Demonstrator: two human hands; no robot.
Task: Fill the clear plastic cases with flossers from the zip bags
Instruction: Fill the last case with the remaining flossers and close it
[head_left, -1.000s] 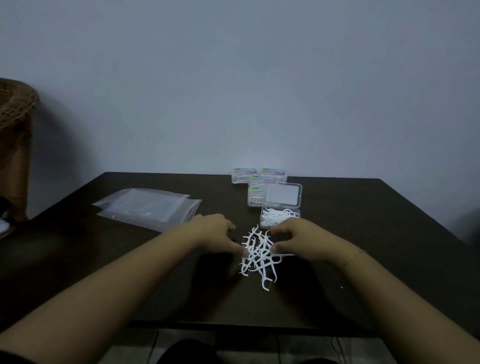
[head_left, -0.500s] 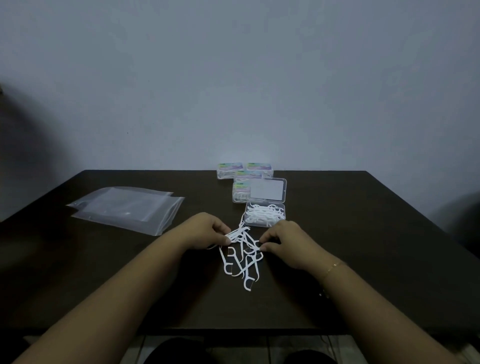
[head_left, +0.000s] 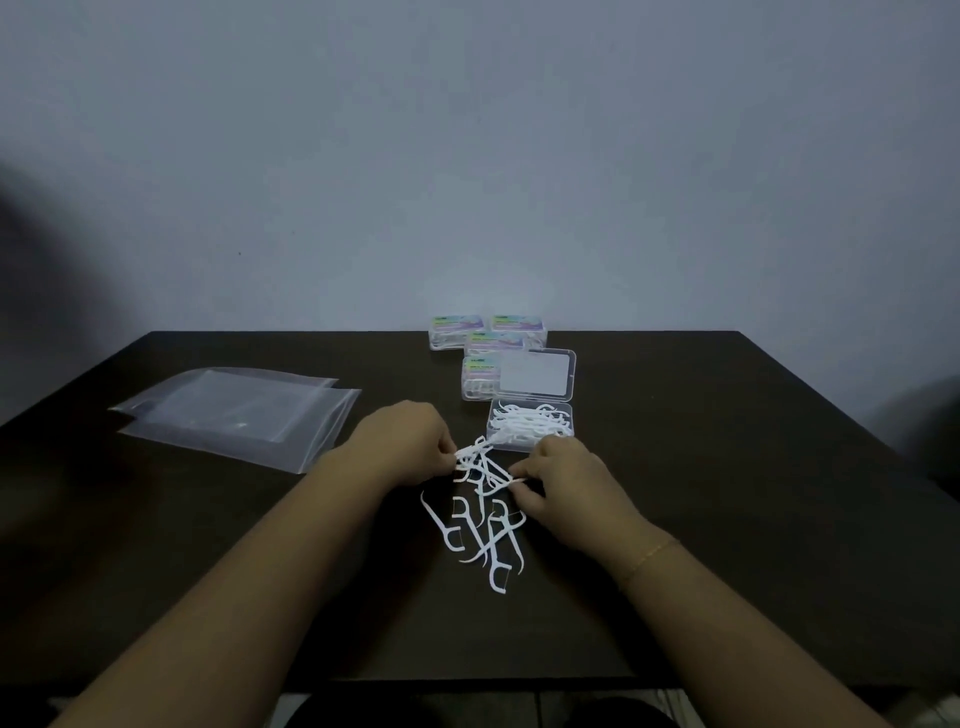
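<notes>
1. At centre of the dark surface (head_left: 727, 493): loose pile of white flossers (head_left: 480, 525), spread from between both hands down toward 6 o'clock.
2. Left hand (head_left: 402, 447): fingers curled, pinching a small bunch of flossers (head_left: 470, 454) at the top of the pile, handles roughly gathered.
3. Right hand (head_left: 563, 486): fingers curled too, pinching at a flosser end on the pile's 3 o'clock side; exact hold too small to make out beyond that.
4. Open case (head_left: 530, 428): just beyond the hands at 1 o'clock from the bunch, already partly loaded with flossers lying with long axes left to right; lid (head_left: 535, 374) flipped back at 12 o'clock.
5. Key relation, judged: bunch held at an angle to the long side of the open case, so needs turning to lie left to right before dropping in; right hand nearer the case, left hand carrying the load.
6. Closed, labelled cases (head_left: 488, 332): grouped at 12 o'clock near the far edge, apparently filled.
7. Zip bags (head_left: 234, 410): lying flat at 10 o'clock, well apart from the pile, seemingly emptied.
8. Likely risk: heads snagging together, dragging strays off the pile on lifting.
</notes>
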